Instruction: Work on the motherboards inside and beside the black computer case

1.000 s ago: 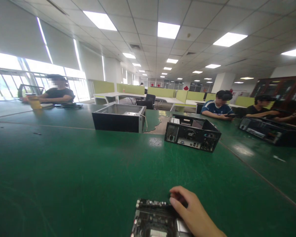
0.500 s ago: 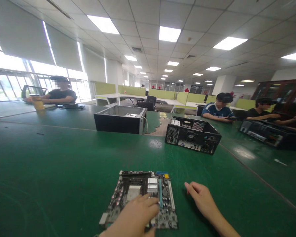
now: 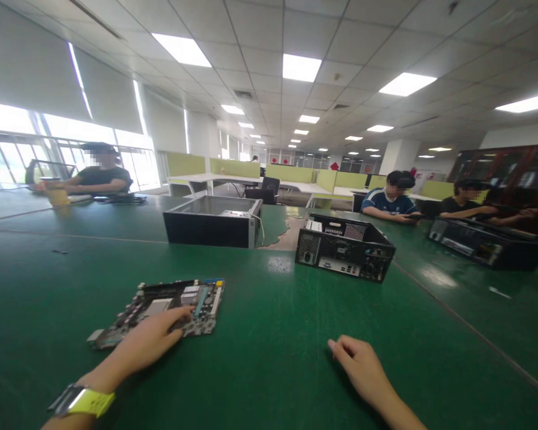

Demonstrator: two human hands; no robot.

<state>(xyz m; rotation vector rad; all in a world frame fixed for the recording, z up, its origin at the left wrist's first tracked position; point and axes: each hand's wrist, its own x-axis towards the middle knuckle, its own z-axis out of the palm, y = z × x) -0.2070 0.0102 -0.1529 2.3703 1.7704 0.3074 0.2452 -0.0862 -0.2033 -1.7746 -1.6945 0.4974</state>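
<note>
A motherboard (image 3: 161, 307) with slots and a pale square socket sits low over the green tabletop, left of the middle. Across its near part lies my left hand (image 3: 159, 334), the fingers bent down onto the slots and the thumb by the near edge. It has hold of the board, though the fingertips are partly hidden. A watch with a yellow-green strap (image 3: 92, 401) is on that wrist. Well to the right, my right hand (image 3: 354, 361) rests on the table with its fingers curled in and nothing visible in them.
Behind the board stand an open dark computer case (image 3: 210, 230) and another open case (image 3: 343, 254) showing its rear ports. A third case (image 3: 484, 242) lies at right, near two people. Another person sits at far left by a cup (image 3: 57, 194). A small light-coloured piece (image 3: 500, 292) lies at right.
My left hand and the motherboard have moved left and away from me, and the watch has come into view. My right hand stays nearly in place. The view has shifted slightly.
</note>
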